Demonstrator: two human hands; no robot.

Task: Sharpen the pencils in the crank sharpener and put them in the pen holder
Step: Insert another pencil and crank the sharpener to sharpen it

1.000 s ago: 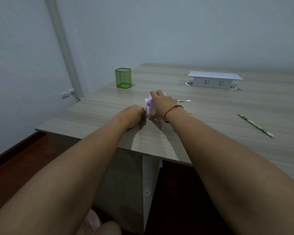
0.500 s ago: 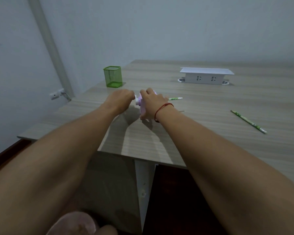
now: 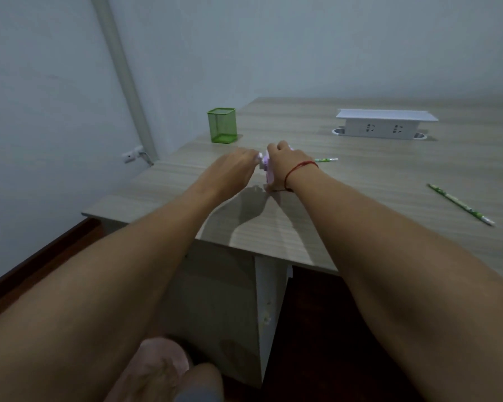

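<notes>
In the head view, the right hand (image 3: pixel 286 166) grips the lilac crank sharpener (image 3: pixel 266 169) from above, near the front-left corner of the table (image 3: pixel 360 204). The left hand (image 3: pixel 234 166) pinches the crank (image 3: pixel 258 156). A green pencil (image 3: pixel 325 160) sticks out of the sharpener's right side. The pen holder (image 3: pixel 222 125) stands beyond the hands, close to the left edge. A second pencil (image 3: pixel 459 203) lies well apart on bare tabletop to the right, nearer the front edge than the socket box (image 3: pixel 386 126).

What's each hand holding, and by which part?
Right hand grips the pink crank sharpener by its body; left hand pinches its crank handle at the left end.
</notes>
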